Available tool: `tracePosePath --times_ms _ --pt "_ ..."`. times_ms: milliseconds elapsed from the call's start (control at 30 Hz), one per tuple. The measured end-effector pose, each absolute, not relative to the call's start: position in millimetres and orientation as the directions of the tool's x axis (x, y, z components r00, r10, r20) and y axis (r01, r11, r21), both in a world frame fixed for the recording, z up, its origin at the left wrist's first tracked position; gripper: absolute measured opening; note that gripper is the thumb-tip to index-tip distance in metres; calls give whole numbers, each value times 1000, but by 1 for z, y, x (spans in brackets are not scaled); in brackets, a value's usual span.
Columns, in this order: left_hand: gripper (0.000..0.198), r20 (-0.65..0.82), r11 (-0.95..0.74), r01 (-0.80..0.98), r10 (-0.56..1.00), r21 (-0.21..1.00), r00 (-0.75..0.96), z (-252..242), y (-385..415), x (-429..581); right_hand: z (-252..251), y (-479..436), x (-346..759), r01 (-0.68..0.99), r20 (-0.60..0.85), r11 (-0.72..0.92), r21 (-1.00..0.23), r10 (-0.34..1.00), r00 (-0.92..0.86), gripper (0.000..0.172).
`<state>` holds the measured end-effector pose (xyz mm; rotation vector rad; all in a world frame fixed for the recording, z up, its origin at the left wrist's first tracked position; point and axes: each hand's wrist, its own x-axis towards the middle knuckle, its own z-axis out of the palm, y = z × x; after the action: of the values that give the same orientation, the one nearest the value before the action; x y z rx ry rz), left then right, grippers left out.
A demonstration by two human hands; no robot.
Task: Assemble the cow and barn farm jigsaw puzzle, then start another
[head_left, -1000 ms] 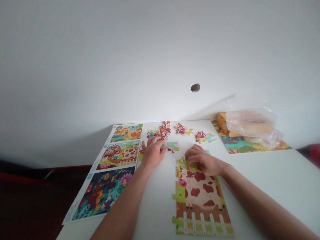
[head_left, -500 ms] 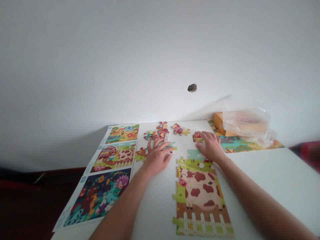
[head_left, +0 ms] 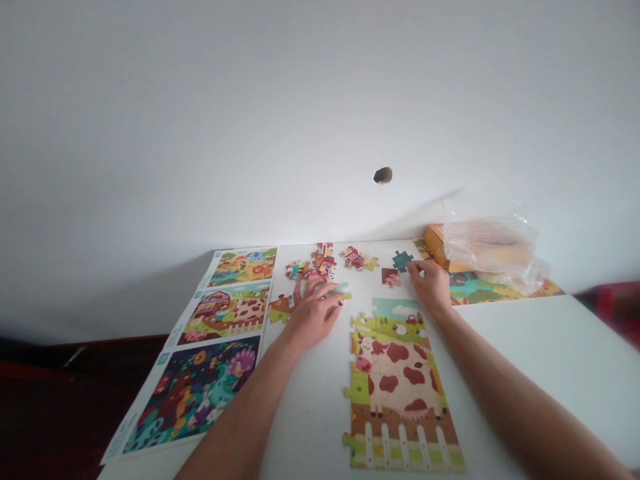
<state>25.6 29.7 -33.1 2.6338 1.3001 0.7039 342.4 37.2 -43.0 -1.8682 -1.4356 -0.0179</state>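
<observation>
A partly joined cow puzzle [head_left: 400, 393] lies on the white table [head_left: 540, 360] in front of me. My left hand [head_left: 313, 310] rests flat, fingers spread, on a pale green piece [head_left: 343, 289] beside a brown and yellow piece [head_left: 279, 308]. My right hand [head_left: 430, 283] reaches to the far side of the puzzle, fingers curled and touching a light piece, close to a teal piece [head_left: 401, 260] and a brown and pink piece [head_left: 390, 276]. Loose pieces [head_left: 315, 263] lie in a heap beyond my left hand, with more pieces [head_left: 356, 258] further right.
A sheet of three reference pictures [head_left: 220, 333] hangs over the table's left edge. At the back right a clear plastic bag [head_left: 487, 247] covers an orange box [head_left: 436, 243] that sits on another picture sheet [head_left: 500, 287]. The wall has a dark hole [head_left: 383, 175].
My right hand left the puzzle's top edge and moved up and right to the loose pieces near the bag. My left hand shifted slightly down onto the pale green piece.
</observation>
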Motion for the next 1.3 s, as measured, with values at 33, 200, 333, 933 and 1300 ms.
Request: tracePosePath --times_ms 33,200,333,933,1300 --pt "26 352 -624 718 776 309 523 -33 30 25 -43 38 343 823 436 -94 -560 812 389 41" --pt "26 345 -630 706 773 324 532 -35 30 24 -46 38 342 843 403 -48 -536 863 305 38" --pt "27 342 -633 701 771 328 537 -35 30 25 -47 36 335 897 401 63 -437 906 132 40" --pt "27 367 -540 797 823 270 433 -30 30 26 -35 22 316 919 380 246 -308 917 -119 22" --pt "46 323 -626 694 779 354 538 -30 29 23 -23 -2 293 800 234 465 -379 885 -403 22"
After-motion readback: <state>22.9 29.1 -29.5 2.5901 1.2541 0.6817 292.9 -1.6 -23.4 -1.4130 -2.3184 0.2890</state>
